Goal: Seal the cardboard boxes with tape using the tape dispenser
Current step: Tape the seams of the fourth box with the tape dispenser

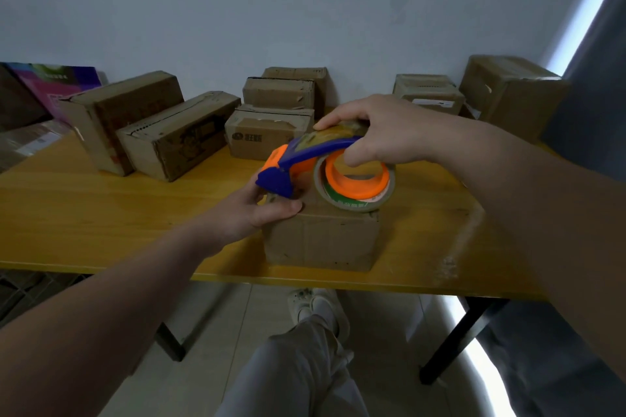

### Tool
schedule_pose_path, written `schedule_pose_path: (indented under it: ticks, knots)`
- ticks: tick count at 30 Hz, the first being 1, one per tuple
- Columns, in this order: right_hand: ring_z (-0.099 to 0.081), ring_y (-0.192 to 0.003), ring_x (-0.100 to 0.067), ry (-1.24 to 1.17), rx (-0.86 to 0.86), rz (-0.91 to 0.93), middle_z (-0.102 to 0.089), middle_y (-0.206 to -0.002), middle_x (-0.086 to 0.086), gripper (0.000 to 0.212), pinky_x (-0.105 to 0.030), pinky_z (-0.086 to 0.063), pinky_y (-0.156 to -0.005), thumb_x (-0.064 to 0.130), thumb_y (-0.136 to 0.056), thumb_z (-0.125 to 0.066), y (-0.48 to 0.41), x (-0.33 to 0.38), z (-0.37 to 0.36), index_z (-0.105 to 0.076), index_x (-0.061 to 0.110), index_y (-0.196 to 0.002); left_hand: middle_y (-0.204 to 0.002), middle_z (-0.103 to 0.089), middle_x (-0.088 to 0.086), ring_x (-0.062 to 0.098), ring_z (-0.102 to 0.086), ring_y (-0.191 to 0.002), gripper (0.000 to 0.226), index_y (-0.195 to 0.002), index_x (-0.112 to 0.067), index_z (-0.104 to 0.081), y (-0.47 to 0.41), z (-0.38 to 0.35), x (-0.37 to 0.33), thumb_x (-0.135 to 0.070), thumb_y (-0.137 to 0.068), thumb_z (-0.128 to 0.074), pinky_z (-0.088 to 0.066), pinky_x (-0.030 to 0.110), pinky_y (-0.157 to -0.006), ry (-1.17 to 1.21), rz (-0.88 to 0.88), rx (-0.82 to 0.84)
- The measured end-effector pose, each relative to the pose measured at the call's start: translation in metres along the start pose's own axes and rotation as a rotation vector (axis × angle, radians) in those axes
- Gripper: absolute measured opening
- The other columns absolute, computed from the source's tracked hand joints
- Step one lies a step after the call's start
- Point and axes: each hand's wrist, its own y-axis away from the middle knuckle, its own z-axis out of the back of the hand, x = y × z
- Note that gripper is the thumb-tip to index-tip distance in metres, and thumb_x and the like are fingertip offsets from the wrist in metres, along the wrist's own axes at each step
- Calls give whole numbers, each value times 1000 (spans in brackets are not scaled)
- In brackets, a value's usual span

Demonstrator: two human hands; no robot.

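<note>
Right hand (382,135) has fingers curled through the roll's core, index laid along the top of the tape dispenser (305,159). Its blade end touches the cardboard box (321,240) underneath. Left hand (257,213) clamps the box's top edge right beside the blade. Looks like the strip's getting started; next I'd guess a steady pull across the seam.

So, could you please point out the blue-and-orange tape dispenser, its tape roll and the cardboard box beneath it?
Blue and orange plastic tape dispenser (316,149): head view, blue handle.
Brownish tape roll (354,206): head view, lower rim.
Small brown cardboard box (321,240): head view, front face.
</note>
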Motion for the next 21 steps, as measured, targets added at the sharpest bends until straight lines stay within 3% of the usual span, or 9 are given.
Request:
schedule_pose_path:
  ticks: [5,7,10,13,18,21]
  knots:
    - [-56,-64,3,39,-12,-17,-59,-90,11,57,-10,-40,-47,19,-74,-69,20,-23,19,-55,46,-122,-126,-45,-14,8,-50,-110,80,-121,-61,-36,-3,3,0,-67,-51,-74,-45,25,-79,-41,-7,49]
    - [-54,-60,8,15,1,-48,-58,-91,9,59,-8,-38,-44,16,-74,-68,33,-38,27,-54,47,-122,-125,-44,-11,13,-51,-109,80,-119,-62,-35,-4,3,1,-69,-49,-73,-47,28,-79,-48,12,52]
    - [-57,-63,4,-7,12,-73,-59,-95,8,61,-10,-41,-46,16,-75,-68,46,-54,22,-51,50,-123,-119,-41,-18,8,-49,-105,78,-114,-65,-35,-7,4,0,-73,-46,-72,-45,25,-76,-84,22,50]
    - [-54,-57,10,-27,-34,-62,-57,-89,12,61,-8,-38,-44,14,-76,-67,47,-59,9,-51,49,-124,-115,-37,-27,3,-45,-102,87,-123,-60,-31,-8,7,-4,-76,-48,-71,-42,23,-74,-158,29,42]
    - [-54,-54,7,-64,-71,-54,-57,-89,10,58,-10,-39,-43,13,-79,-65,49,-65,3,-50,50,-121,-133,-32,-19,4,-34,-117,95,-146,-37,-26,-15,3,-29,-66,-63,-60,-37,18,-82,-543,-142,29]
    - [-56,-58,-2,-72,-79,-60,-59,-95,8,57,-15,-42,-47,13,-80,-65,49,-67,1,-49,51,-119,-137,-42,-8,12,-40,-124,95,-147,-30,-30,-22,-7,-42,-69,-64,-57,-40,30,-95,-723,-196,79]
